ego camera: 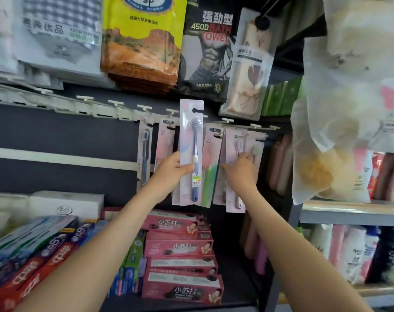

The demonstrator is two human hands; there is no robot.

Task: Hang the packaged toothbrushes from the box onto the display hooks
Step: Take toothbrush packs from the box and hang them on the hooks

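Observation:
My left hand [171, 171] grips a packaged blue toothbrush [192, 140] by its lower half and holds it upright, its hang slot level with the white display hooks [144, 107]. My right hand [241, 170] reaches into the hanging toothbrush packs [234, 140] to the right, fingers against a pink pack with a lilac brush. More packs [144, 152] hang on hooks to the left of the held one. The box is not in view.
Towel and wipe packages [142, 39] hang above the hook rail. Toothpaste boxes [180, 246] are stacked on the shelf below my arms. A translucent plastic bag [340, 109] hangs at the right, in front of another shelf of goods.

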